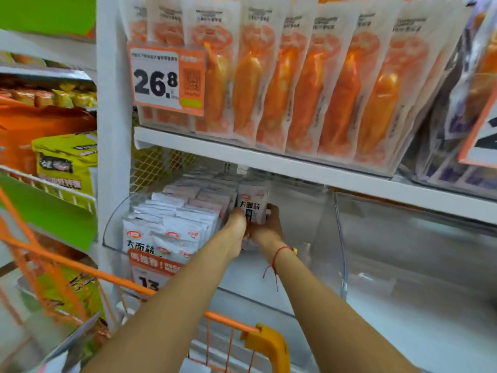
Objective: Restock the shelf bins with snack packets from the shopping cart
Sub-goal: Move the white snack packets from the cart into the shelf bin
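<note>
Both my arms reach into a clear plastic shelf bin (339,238) on the lower shelf. Upright between my hands is a white snack packet (252,201) with black characters, at the right end of the rows of identical white packets (172,224) that fill the bin's left half. My left hand (236,224) presses against the packet's left side, fingers stretched forward. My right hand (269,224) grips its right edge with fingers curled round it; a red string sits on that wrist. The orange wire shopping cart (150,290) is below my forearms, its contents mostly hidden.
Above, a white shelf (269,160) carries a bin of orange-and-white packets (309,84) and a 26.8 price tag (166,76). A white upright post (113,130) stands on the left. Yellow and orange bags (64,160) fill the neighbouring rack. The cart's yellow corner (269,343) sits low in the centre.
</note>
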`<state>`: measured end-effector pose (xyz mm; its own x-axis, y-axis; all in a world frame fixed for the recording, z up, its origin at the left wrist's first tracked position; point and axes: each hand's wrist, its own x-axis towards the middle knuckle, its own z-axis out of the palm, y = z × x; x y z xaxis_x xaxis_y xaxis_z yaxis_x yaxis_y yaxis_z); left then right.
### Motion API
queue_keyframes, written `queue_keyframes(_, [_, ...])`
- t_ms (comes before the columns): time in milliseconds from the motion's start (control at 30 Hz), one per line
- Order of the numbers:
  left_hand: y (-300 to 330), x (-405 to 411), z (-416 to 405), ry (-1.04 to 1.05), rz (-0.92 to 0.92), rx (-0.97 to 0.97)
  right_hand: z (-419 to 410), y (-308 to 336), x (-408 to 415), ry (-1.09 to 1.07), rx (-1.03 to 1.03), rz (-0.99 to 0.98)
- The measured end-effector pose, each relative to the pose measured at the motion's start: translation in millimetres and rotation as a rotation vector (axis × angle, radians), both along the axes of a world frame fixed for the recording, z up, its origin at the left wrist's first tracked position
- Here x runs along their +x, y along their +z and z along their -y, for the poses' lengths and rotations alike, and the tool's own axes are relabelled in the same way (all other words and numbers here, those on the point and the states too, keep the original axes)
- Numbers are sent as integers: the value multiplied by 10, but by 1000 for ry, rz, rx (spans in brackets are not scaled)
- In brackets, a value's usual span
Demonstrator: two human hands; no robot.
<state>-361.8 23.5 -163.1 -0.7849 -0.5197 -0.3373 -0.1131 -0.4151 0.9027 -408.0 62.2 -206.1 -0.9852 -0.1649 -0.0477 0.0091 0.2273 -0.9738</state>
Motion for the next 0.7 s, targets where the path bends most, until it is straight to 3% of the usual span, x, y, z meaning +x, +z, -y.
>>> queue_keyframes(167, [-65, 36, 2, -49, 51, -151, -149, 13, -19, -96, 291, -59])
queue_keyframes(267, [-150, 50, -14, -128, 101, -229, -161, -24, 6, -37, 87, 21])
queue_keyframes(433, [-286, 4, 3, -145, 280, -383, -110, -47, 0, -17, -4, 54])
queue_keyframes(600, [-184, 33, -37, -114, 233, -469, -50, -22, 0, 41, -145, 125])
queue_keyframes(700, [-227, 7, 8, -119, 229, -508, -75, 25, 0, -75, -189, 194])
